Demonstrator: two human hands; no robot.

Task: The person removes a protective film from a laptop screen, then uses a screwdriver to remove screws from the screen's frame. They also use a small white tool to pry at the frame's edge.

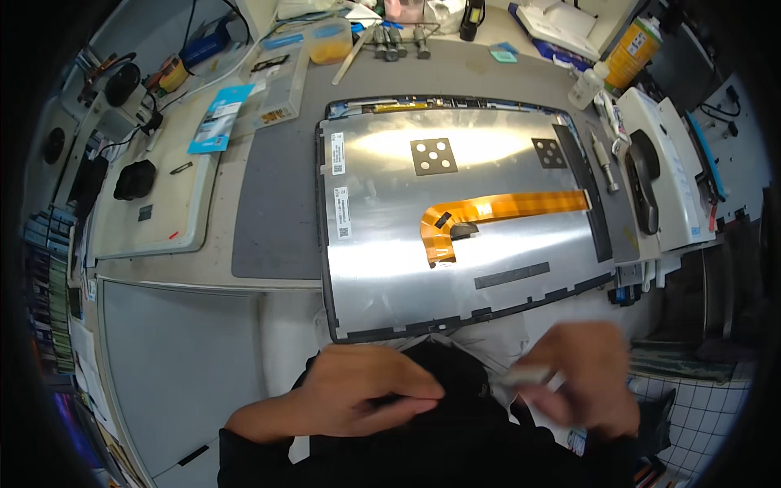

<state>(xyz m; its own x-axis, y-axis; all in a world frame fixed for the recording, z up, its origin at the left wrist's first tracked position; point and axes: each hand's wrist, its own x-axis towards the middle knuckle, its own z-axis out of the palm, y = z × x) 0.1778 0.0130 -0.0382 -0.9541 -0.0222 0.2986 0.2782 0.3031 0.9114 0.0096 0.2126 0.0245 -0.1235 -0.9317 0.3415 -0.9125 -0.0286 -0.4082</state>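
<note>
A silver metal-backed display panel [382, 281] with a black frame lies on the bench, its near edge reaching over the bench's front. An orange flat ribbon cable [504, 205] bends across its back, and a strip of circuit parts [407, 106] shows along the far edge. Just below the panel's near edge, my left hand [366, 390] is closed in a pinch; whatever its fingertips hold, if anything, is too small to see. To its right, my right hand [582, 374] is closed on a small whitish object [527, 377], blurred by motion. Both hands are apart from the panel.
A grey mat [277, 203] lies under the panel. On the left are a pale tray [183, 211] and a blue packet [221, 118]. Screwdrivers [390, 42] and an orange-filled tub [329, 42] stand behind. A yellow spray can [630, 53] and white box [663, 175] are on the right.
</note>
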